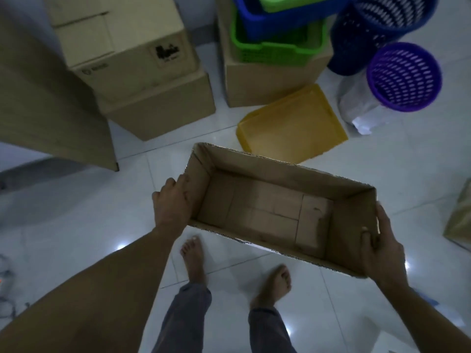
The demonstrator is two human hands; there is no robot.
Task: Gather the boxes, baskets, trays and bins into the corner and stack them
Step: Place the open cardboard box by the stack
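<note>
I carry an open, empty cardboard box (267, 210) above the tiled floor. My left hand (173, 200) grips its left end wall and my right hand (379, 240) grips its right end, thumb inside the wall. Ahead lie a yellow tray (293, 123) on the floor, two stacked cardboard boxes (142, 72) at the left, and another cardboard box (270, 82) holding a green basket (275, 50) with a blue bin (265, 21) and a green tray (293, 2) nested in it. A purple mesh bin (405, 77) and a dark blue mesh bin (382, 24) stand at the right.
A brown panel (48, 103) stands at the left. A white bag (359, 108) sits under the purple bin. Another cardboard piece (458, 215) shows at the right edge. Cables (5, 284) lie at the far left. My bare feet (193, 258) stand on the tiles.
</note>
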